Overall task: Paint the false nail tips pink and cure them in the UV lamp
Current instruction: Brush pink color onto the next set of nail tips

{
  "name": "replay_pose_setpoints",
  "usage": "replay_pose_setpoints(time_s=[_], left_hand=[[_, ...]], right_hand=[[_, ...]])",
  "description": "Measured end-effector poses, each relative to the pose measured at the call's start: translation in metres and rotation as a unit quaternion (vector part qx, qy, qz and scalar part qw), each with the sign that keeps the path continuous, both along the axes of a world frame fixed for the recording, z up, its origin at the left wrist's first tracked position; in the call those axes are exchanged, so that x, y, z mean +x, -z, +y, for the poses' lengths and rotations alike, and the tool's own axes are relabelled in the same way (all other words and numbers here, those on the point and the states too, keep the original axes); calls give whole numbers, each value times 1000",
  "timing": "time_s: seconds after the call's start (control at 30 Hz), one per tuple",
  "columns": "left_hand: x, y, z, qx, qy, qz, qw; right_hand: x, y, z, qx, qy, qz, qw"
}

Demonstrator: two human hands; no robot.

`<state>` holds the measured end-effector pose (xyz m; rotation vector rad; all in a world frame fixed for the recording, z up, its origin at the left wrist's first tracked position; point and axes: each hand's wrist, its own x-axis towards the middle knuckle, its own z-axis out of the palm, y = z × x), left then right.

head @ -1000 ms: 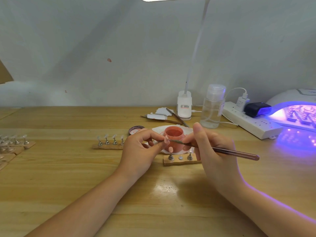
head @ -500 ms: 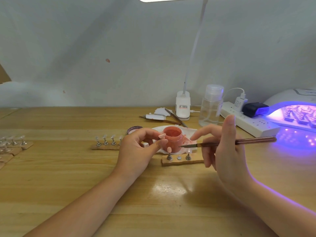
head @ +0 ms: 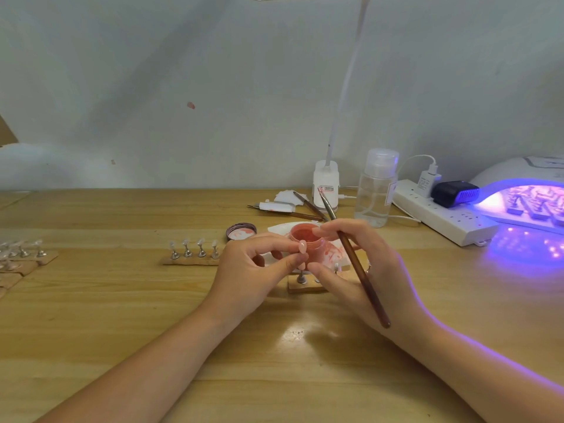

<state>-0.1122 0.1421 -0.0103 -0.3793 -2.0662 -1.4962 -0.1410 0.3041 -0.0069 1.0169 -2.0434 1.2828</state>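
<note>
My left hand [head: 253,267] pinches a small nail tip stand between thumb and forefinger, just above a short wooden strip [head: 302,286] with metal stands. My right hand [head: 363,270] holds a thin brush [head: 354,261] with its bristle end pointing up and away, and its thumb and forefinger reach toward the left hand's fingertips. An open jar of pink gel [head: 305,239] stands right behind the fingers on a white dish [head: 283,228]. At the far right the UV lamp [head: 525,190] glows violet with several strips inside.
A strip of clear nail tips on stands [head: 193,253] lies left of my hands; more strips [head: 21,254] sit at the left edge. The jar lid [head: 241,232], spare brushes [head: 305,206], a clear bottle [head: 377,187], desk lamp base [head: 326,184] and power strip [head: 442,215] line the back.
My right hand swung the brush from pointing left at the nail tip to pointing up and away, and moved its fingers in toward my left hand's fingertips.
</note>
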Motion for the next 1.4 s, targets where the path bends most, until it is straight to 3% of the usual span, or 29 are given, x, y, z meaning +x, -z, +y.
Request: replay_pose_setpoints(time_s=[0.4,0.53,0.67,0.8,1.1,1.4], left_hand=[[1,1,1,-53,49,23,997],[3,-1,2,-66,21,13,998],[3,0,2,-29,-30,-34,999],[4,-2,3,17,-34,-69,997],[4,-2,3,39,-45,-88,994],[0,6,1,-51,-52,-124,990]], right_hand=[[-2,6,-2,-12,-37,4,999],[-3,4,1,-20,-28,-8,999],[-10,4,9,-1,2,-23,1000],[-17,7,12,54,20,18,998],[-23,13,12,114,23,69,991],[-22,4,25,132,43,86,987]])
